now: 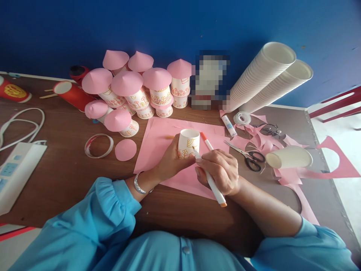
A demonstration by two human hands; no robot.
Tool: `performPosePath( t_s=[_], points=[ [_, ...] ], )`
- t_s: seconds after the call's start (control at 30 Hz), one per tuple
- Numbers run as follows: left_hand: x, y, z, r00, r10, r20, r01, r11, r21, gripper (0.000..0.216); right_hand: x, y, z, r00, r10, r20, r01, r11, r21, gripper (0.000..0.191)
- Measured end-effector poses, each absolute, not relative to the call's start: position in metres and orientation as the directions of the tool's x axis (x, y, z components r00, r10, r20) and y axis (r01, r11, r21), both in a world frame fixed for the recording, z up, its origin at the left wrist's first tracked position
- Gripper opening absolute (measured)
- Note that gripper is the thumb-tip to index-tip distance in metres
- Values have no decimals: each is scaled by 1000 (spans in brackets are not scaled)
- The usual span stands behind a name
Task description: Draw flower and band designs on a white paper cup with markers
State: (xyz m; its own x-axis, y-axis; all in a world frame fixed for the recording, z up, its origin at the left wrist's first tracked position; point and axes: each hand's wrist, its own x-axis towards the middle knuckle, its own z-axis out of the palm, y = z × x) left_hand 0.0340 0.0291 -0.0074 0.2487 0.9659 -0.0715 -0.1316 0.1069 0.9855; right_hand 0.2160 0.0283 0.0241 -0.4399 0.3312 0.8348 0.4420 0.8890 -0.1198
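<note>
My left hand (174,160) is wrapped round a white paper cup (189,143), which bears yellow-orange flowers and a window-like corner pattern. In my right hand (221,169) is a white marker (214,188) with an orange end cap; its tip touches or nearly touches the cup's side. Under both hands lies a pink paper sheet (153,150). Behind the cup, on that sheet, rests a second marker with a red-orange end (203,136). My fingers hide part of the cup's lower wall.
Decorated cups with pink cone roofs (126,83) stand at the back left. Tall paper cup stacks (262,71) lean on the wall at right. Scissors (251,156), a glue stick (229,126), pink scraps (259,137) and a lying cup (290,157) are right. A power strip (21,173) sits left.
</note>
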Motion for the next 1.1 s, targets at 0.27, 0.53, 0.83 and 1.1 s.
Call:
performPosePath(
  t_s=[0.27,0.53,0.83,1.1],
  points=[
    [33,29,-4,283,952,-113,-215,178,960,62,219,35,29,-445,366,817,485,866,-123,10],
    [32,30,-8,290,954,-79,-207,143,968,61,218,35,30,-455,361,814,480,869,-117,7],
    [33,29,-2,287,947,-148,-209,213,954,65,216,33,30,-460,365,809,475,871,-124,8],
    [33,30,-1,274,951,-144,-221,209,953,64,214,30,28,-483,363,796,468,876,-115,8]
  ],
)
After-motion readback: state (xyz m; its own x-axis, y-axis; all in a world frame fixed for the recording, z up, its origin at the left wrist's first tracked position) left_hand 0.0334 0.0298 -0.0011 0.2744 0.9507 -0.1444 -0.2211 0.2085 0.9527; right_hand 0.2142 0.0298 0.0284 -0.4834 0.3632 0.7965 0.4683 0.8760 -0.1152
